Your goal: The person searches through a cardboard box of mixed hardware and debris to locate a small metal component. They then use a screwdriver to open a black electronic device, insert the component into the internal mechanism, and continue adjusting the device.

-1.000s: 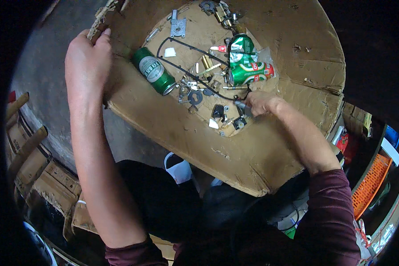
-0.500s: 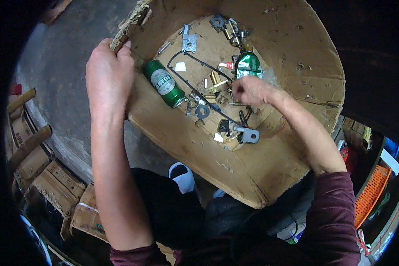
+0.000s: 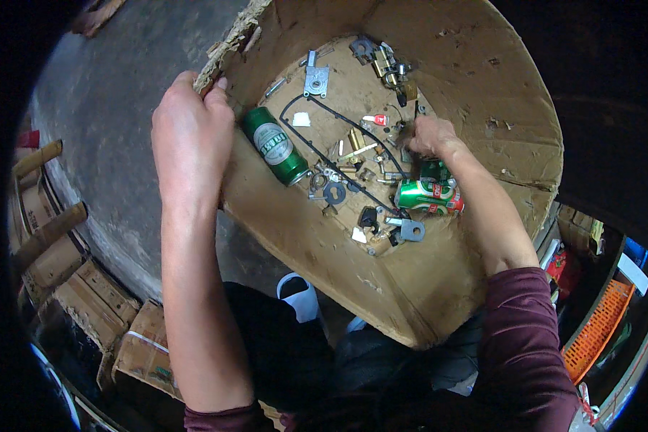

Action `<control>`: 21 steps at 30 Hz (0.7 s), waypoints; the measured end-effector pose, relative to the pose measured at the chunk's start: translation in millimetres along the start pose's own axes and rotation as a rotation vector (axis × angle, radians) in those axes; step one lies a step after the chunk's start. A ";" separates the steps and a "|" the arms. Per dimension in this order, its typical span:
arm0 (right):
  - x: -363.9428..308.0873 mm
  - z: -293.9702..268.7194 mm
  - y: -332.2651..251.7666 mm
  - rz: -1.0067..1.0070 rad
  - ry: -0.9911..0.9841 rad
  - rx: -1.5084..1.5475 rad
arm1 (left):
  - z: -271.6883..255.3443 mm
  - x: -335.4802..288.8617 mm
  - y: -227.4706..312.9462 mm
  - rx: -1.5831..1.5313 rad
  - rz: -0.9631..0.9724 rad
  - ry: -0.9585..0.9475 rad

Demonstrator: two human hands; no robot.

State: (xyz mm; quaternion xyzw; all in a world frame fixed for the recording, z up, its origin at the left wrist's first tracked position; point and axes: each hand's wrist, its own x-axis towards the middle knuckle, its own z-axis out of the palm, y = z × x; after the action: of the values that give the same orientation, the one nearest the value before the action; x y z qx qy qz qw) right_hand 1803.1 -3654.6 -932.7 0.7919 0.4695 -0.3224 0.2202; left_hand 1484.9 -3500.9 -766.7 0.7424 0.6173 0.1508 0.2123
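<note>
My left hand [image 3: 194, 137] is closed over the torn rim of a large cardboard box [image 3: 324, 270]. Inside the box my right hand [image 3: 433, 137] reaches down, its fingers curled together near small metal parts; what they hold, if anything, is hidden. Just below it lies a dented green and red can [image 3: 430, 196]. A whole green can [image 3: 275, 147] rests against the left wall. Between the cans, a bent black rubber strip [image 3: 338, 115] loops around brass and steel bits. Nearby are a grey metal latch piece [image 3: 316, 78], brass lock cylinders [image 3: 389, 72] and a dark ring-shaped plate [image 3: 334, 193].
The box tilts over my legs, above a white slipper [image 3: 299, 297]. Flattened cartons [image 3: 97, 302] and wooden bars [image 3: 47, 234] stand at the left on the grey floor [image 3: 115, 108]. To the right are an orange plastic basket [image 3: 599, 324] and other clutter.
The dented can has moved from beside my right hand toward the near right of the box. My right hand has shifted slightly right and farther away; the box has shifted slightly.
</note>
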 end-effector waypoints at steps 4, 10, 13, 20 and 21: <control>31.7 -8.7 -7.3 -0.070 0.433 0.357 | 0.3 -0.8 0.3 0.013 -0.027 -0.022; 97.2 -18.8 -52.2 -0.042 0.608 0.316 | -1.2 -3.3 3.0 0.019 -0.003 0.005; 99.8 -15.8 -53.2 -0.027 0.616 0.328 | -1.9 -3.2 4.8 0.017 -0.008 0.004; 61.6 19.4 -12.9 -0.383 0.491 0.480 | -0.6 -1.7 6.2 0.004 -0.008 0.014; 56.6 24.0 -8.5 -0.427 0.486 0.499 | -0.7 -1.6 5.7 -0.003 -0.002 0.017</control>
State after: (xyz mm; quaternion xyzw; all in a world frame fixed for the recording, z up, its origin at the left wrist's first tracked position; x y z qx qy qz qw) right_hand 1808.2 -3632.2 -990.4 0.7588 0.5692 -0.2683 -0.1680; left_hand 1489.1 -3503.2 -763.1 0.7402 0.6196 0.1576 0.2083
